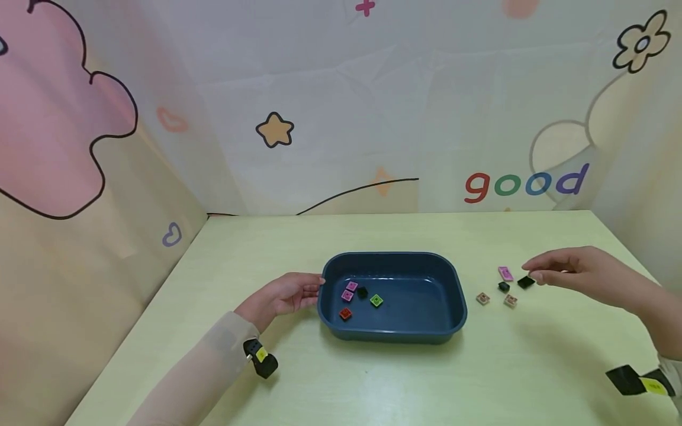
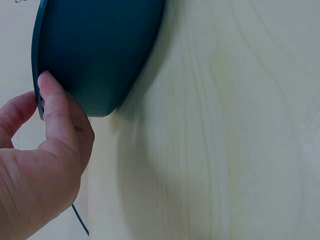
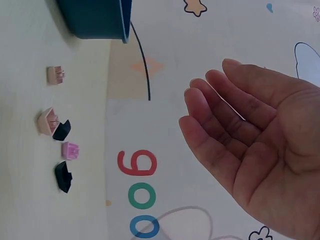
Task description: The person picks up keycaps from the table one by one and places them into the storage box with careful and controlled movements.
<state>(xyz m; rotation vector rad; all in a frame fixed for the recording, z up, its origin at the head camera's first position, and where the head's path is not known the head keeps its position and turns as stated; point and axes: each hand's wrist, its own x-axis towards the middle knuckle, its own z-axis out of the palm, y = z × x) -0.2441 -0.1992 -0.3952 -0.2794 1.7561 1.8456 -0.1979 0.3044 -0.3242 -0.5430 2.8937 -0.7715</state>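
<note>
Head view: the left hand (image 1: 285, 294) pinches the blue tray (image 1: 418, 307) at its edge; the right hand (image 1: 578, 272), loose, holding nothing, is near a flat black block (image 1: 525, 283).

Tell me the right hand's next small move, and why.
Probably lower the right hand to pinch the small black plastic block appearing nearest it in the head view: that hand holds nothing, while the left hand grips the dark blue rectangular plastic tray by its rim.

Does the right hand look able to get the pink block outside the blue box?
Probably yes: the right hand looks empty and is close to the pink block, and nothing covers that block.
</note>
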